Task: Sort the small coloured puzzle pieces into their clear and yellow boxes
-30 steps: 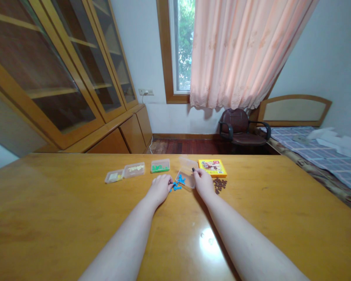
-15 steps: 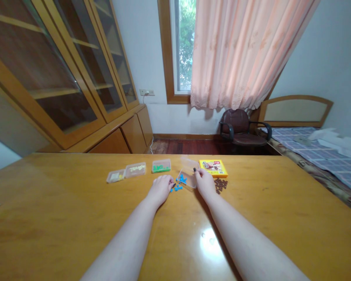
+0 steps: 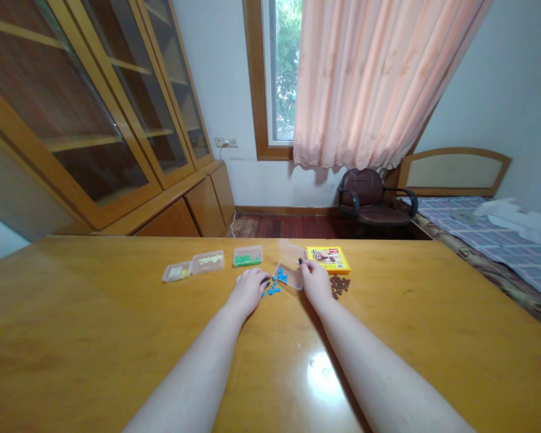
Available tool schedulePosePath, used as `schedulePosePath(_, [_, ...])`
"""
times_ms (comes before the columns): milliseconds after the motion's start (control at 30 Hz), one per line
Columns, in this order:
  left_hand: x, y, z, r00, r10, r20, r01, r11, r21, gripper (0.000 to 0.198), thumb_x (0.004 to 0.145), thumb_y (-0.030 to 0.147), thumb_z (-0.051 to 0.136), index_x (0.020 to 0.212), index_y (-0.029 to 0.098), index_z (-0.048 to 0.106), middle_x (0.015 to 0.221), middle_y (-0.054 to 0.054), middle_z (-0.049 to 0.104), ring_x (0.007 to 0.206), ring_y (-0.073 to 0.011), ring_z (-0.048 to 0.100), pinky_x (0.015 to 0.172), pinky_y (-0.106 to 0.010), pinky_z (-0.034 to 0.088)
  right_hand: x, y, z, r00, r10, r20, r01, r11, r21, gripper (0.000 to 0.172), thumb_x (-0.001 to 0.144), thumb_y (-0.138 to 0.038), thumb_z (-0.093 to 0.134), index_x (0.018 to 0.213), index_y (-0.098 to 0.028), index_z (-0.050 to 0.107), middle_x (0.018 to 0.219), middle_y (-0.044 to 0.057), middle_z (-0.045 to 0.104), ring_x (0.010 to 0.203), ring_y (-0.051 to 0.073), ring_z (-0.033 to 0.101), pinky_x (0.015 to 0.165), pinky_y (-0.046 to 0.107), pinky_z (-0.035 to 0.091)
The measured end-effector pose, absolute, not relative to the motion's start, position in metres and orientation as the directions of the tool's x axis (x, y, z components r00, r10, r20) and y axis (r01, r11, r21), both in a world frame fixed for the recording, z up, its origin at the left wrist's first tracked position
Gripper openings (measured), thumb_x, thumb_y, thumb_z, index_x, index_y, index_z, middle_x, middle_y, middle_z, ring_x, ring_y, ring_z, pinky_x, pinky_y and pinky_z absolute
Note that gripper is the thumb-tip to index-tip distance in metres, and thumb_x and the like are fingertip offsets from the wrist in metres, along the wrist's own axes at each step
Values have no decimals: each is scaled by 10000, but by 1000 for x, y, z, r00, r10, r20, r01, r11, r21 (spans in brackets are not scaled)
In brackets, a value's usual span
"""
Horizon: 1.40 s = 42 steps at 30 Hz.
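Right hand [image 3: 315,281] grasping clear case [image 3: 293,279]; yellow box [image 3: 331,260], one o'clock. Left hand [image 3: 249,287]: grip cannot be told; blue pieces [image 3: 276,290], three o'clock.

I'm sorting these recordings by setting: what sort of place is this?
Most likely a room in a home, perhaps a bedroom: there is a bed with a headboard, a glass-fronted wooden cabinet and a pink curtain.

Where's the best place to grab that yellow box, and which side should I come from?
I'd take the yellow box by its right end, coming in from the right. It lies flat, so that edge could probably be tipped up and held. Brown pieces lie at its near side, and the open clear box sits off its left end.
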State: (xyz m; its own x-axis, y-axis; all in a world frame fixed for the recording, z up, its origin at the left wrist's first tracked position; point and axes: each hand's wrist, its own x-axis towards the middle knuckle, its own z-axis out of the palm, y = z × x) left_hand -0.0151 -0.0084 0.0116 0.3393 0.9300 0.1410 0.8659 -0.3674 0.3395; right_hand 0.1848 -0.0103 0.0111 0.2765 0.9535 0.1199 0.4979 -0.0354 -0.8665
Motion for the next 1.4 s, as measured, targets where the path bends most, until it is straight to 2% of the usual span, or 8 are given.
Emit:
schedulePosePath(200, [-15, -8, 13, 296, 950, 103, 861, -311, 403, 99, 790, 177, 559, 863, 181, 626, 909, -46, 601, 881, -169, 547, 807, -280, 412, 183, -12, 13, 283, 951, 125, 503, -36, -864, 296, 795, -389, 423, 776, -181, 633, 696, 26, 635, 662, 173, 545, 591, 240, 339])
schedulePosePath(600, [-14, -12, 17, 319, 944, 82, 877, -327, 353, 48, 801, 188, 543, 814, 169, 585, 861, -40, 584, 828, -167, 540, 739, -270, 410, 183, -11, 12, 273, 952, 140, 497, -15, -868, 325, 787, -423, 418, 719, -176, 618, 625, 15, 599, 616, 168, 525, 560, 240, 325])
schedulePosePath(900, [-12, -12, 18, 289, 954, 78, 915, -300, 270, 115, 854, 218, 473, 836, 161, 571, 921, -60, 570, 860, -175, 536, 753, -275, 401, 183, -12, 15, 258, 957, 135, 499, -13, -866, 320, 796, -418, 421, 734, -178, 623, 656, 17, 617, 627, 164, 524, 590, 241, 336])
schedulePosePath(1000, [-11, -13, 21, 271, 960, 71, 919, -280, 278, 125, 865, 224, 453, 847, 164, 561, 921, -61, 576, 856, -179, 541, 737, -278, 400, 183, -12, 14, 258, 957, 136, 510, -16, -860, 321, 797, -415, 419, 727, -176, 621, 649, 16, 610, 624, 163, 522, 574, 238, 327])
schedulePosePath(1100, [-9, -14, 25, 223, 967, 122, 903, -252, 347, 145, 882, 215, 409, 882, 170, 547, 915, -58, 586, 837, -175, 549, 740, -284, 409, 181, -13, 14, 230, 962, 150, 506, 14, -862, 310, 800, -397, 416, 728, -176, 621, 646, 17, 610, 621, 164, 529, 561, 235, 324])
schedulePosePath(1200, [-7, -17, 27, 218, 947, 235, 855, -301, 422, 176, 897, 215, 372, 926, 182, 542, 910, -54, 597, 856, -177, 556, 779, -304, 427, 176, -15, 14, 141, 972, 189, 503, 94, -859, 294, 802, -378, 428, 724, -173, 624, 672, 26, 626, 640, 164, 542, 575, 234, 334])
schedulePosePath(1300, [-5, -19, 28, 261, 902, 344, 804, -400, 439, 227, 869, 230, 447, 1085, 202, 509, 1082, -64, 579, 1035, -191, 522, 895, -331, 411, 172, -17, 14, 82, 975, 209, 499, 141, -855, 304, 812, -379, 426, 714, -170, 625, 682, 30, 633, 644, 162, 545, 583, 235, 339])
schedulePosePath(1400, [-6, -18, 25, 230, 897, 379, 824, -387, 415, 356, 845, 200, 479, 1201, 195, 460, 1233, -80, 511, 1162, -198, 449, 971, -338, 370, 175, -15, 15, 164, 969, 185, 483, 85, -872, 300, 806, -378, 428, 703, -171, 619, 677, 28, 633, 647, 167, 545, 595, 239, 349])
